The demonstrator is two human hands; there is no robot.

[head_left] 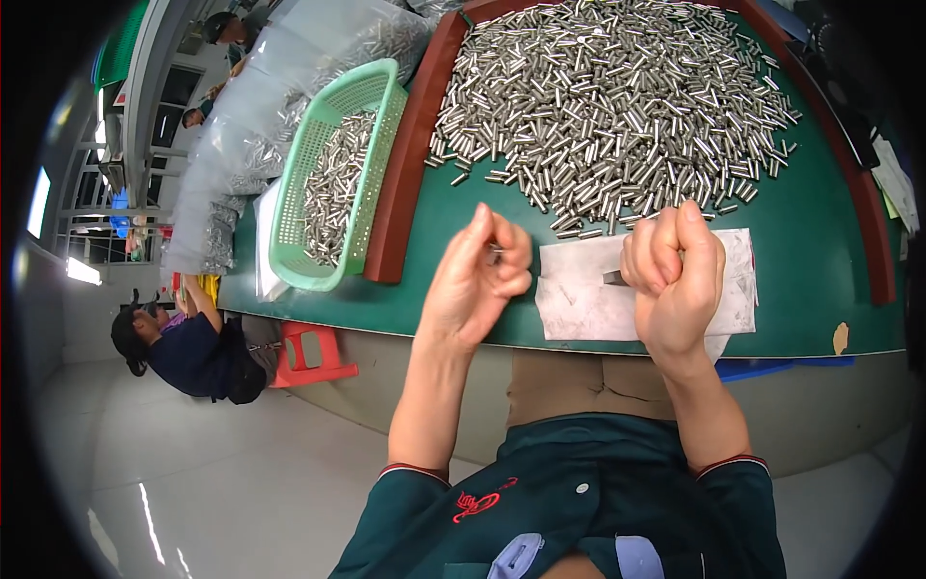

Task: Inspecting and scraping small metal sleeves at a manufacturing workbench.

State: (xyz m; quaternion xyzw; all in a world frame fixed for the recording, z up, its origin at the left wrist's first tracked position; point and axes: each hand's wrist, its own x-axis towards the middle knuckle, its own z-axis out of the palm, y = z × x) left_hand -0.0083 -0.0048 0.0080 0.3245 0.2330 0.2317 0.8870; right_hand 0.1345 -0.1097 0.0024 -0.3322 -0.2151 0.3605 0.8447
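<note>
A large heap of short, shiny metal pins (617, 106) covers the far part of the green table (839, 261). Just in front of it, my left hand (477, 275) is raised over the table with fingers curled; a small metal pin (495, 254) glints between them, mostly hidden. My right hand (678, 280) is closed in a fist above a smudged white cloth (584, 314). From the fist's left side sticks a short dark-grey metal piece (614, 278); the rest of it is covered by my fingers.
Red-brown rails (397, 217) border the heap. Left of them stands a light-green plastic basket (381, 164) holding more pins. Clear plastic bags (231, 145) of metal parts line the table's left side. A person (198, 357) sits beyond, near a red stool (313, 355).
</note>
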